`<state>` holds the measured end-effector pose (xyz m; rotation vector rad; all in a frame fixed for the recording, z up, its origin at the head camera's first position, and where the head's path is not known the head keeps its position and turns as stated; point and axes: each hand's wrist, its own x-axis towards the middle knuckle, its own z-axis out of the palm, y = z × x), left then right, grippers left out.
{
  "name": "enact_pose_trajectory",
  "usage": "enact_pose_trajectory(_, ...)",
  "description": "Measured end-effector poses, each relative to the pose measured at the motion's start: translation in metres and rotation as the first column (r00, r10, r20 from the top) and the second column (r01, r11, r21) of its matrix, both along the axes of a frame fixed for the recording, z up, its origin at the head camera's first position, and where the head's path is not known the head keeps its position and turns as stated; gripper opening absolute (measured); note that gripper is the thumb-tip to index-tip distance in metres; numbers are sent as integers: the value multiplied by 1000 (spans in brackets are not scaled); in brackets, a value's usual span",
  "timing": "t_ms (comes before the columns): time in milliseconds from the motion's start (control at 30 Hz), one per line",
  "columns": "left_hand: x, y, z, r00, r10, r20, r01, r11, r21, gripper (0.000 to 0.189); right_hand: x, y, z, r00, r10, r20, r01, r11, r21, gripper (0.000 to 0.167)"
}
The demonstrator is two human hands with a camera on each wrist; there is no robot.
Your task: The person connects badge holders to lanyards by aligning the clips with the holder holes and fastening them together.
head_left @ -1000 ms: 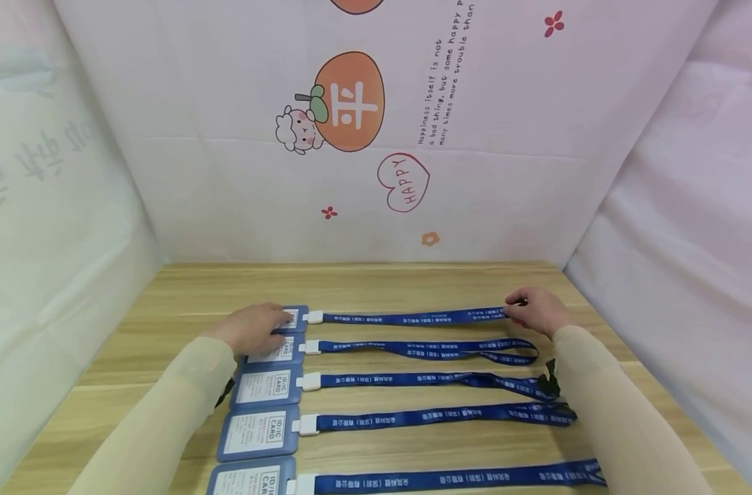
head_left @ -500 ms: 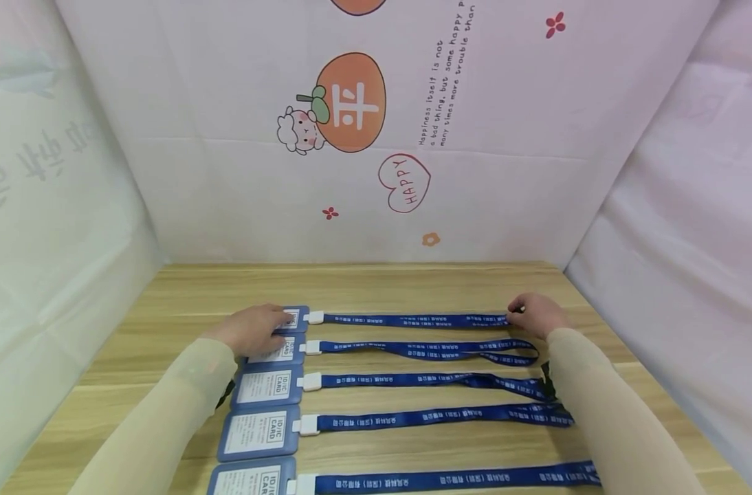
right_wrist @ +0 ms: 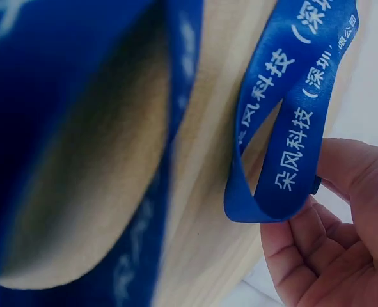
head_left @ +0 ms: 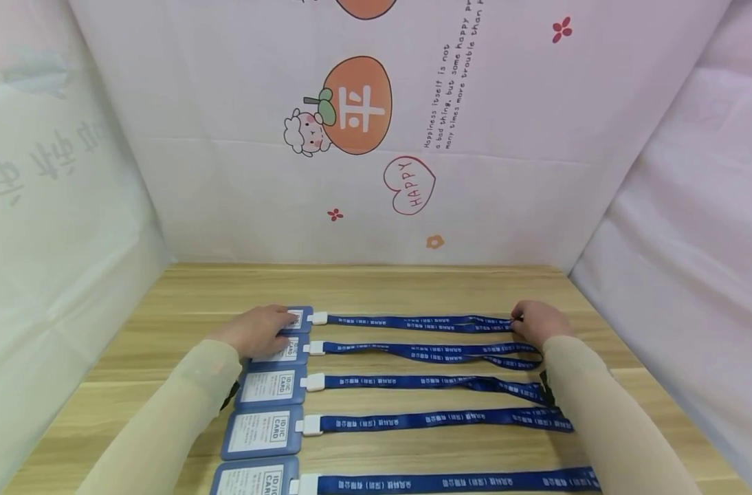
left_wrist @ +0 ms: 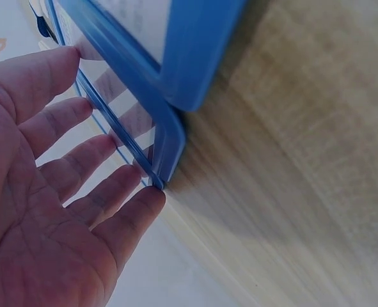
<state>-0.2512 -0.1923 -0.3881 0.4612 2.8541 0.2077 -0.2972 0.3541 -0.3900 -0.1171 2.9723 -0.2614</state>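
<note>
Blue ID card holders lie in a column on the wooden table, each with a white clip and a blue printed lanyard stretched rightward. My left hand (head_left: pixel 258 331) rests with extended fingers on the farthest card holder (head_left: pixel 300 317) and the second card holder (head_left: pixel 283 349). In the left wrist view, the left fingertips (left_wrist: pixel 151 197) touch a holder's clear face and edge. The right hand (head_left: pixel 539 322) pinches the looped right end of the farthest lanyard (head_left: pixel 413 322). In the right wrist view, that lanyard's loop (right_wrist: pixel 284 185) stands slightly spread beside the thumb.
Nearer to me lie a third card holder (head_left: pixel 272 386), a fourth card holder (head_left: pixel 262 432) and another card holder (head_left: pixel 252 479) cut by the frame. The second lanyard (head_left: pixel 425 352) ends in an open loop. A printed white cloth (head_left: pixel 246 199) walls the table's back and sides.
My right hand has shifted slightly at the farthest lanyard's end, and its two strands now lie a little apart. The left hand stays on the holders. The head view has shifted slightly.
</note>
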Motion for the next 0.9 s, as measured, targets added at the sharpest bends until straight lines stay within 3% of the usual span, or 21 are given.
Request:
enact_pose_trajectory(467, 1, -1, -2, 1000, 13, -6, -13, 1000, 17, 56, 3, -5, 0, 1000, -29, 6, 29, 1000, 8, 31)
enact_pose_trajectory(667, 1, -2, -3, 999, 31, -12, -30, 999, 32, 58, 3, -1, -1, 1000, -26, -6, 26, 1000, 12, 41)
enact_pose_trajectory(800, 3, -5, -4, 997, 58, -49, -55, 996, 63, 60, 5, -1, 2, 1000, -13, -2, 13, 1000, 22, 50)
enact_pose_trajectory(900, 7, -7, -1, 990, 76, -118, -67, 995, 75, 62, 7, -4, 8, 1000, 0, -5, 0, 1000, 19, 56)
